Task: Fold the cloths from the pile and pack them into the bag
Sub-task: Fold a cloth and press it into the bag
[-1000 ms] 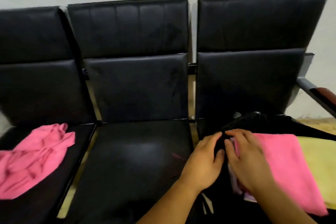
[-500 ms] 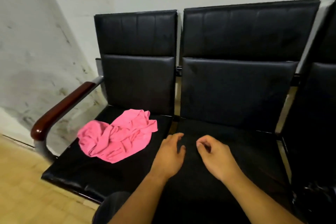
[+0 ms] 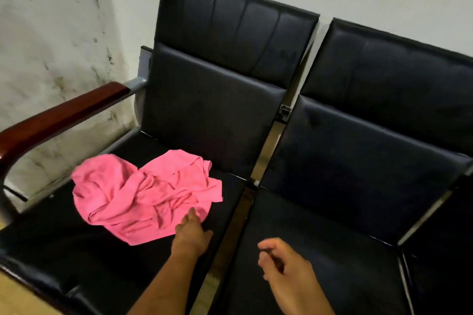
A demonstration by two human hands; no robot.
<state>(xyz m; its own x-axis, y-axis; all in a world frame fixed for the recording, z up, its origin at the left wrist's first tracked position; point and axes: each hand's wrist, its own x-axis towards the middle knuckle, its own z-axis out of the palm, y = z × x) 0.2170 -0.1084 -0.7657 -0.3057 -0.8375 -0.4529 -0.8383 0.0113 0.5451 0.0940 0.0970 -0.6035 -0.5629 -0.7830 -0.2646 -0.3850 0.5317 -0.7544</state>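
One crumpled pink cloth lay on the end seat. The left hand, fingers straight, touched its near edge; the right hand hung loosely curled, empty. Snatching one layer might drag it floorward.

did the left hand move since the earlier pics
Yes, the left hand went leftward, from by the seat gap to the near edge of the pink cloth.

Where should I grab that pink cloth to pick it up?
Pinch the flat corner sticking out on the right side of the pink cloth, coming from the near right, where the left hand is. The rest is bunched folds, probably harder to shake open.
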